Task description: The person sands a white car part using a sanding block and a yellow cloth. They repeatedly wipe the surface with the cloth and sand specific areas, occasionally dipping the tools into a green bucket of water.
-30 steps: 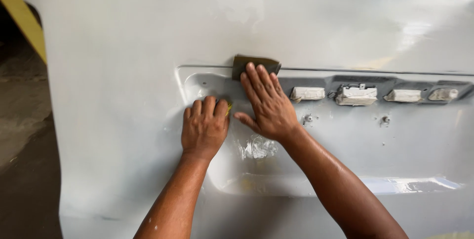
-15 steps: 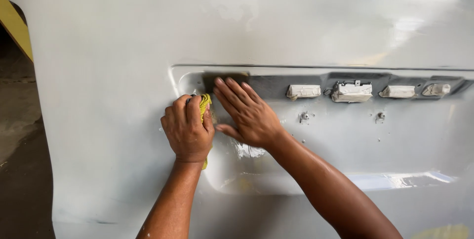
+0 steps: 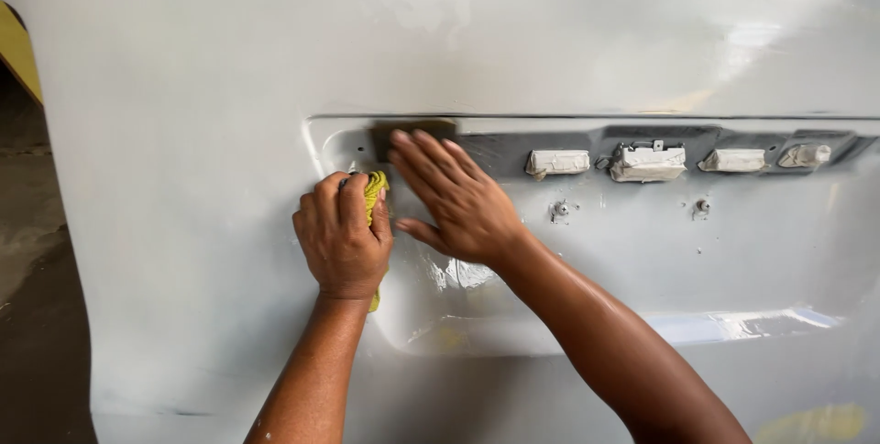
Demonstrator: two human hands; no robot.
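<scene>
Two hands work on one big, smooth, pale grey panel [image 3: 183,87]. The left hand [image 3: 341,238] is curled tight around one soft yellow cloth [image 3: 374,189], pressed against the panel at the left end of a sunken, rounded hollow. The right hand [image 3: 456,197] lies flat with fingers spread, pushing one dark sanding block [image 3: 414,130] at the hollow's top edge. Four lumpy taped-over bumps [image 3: 647,162] sit in a row, with two small bolts [image 3: 560,210] below. The hollow's bottom looks shiny and wet.
</scene>
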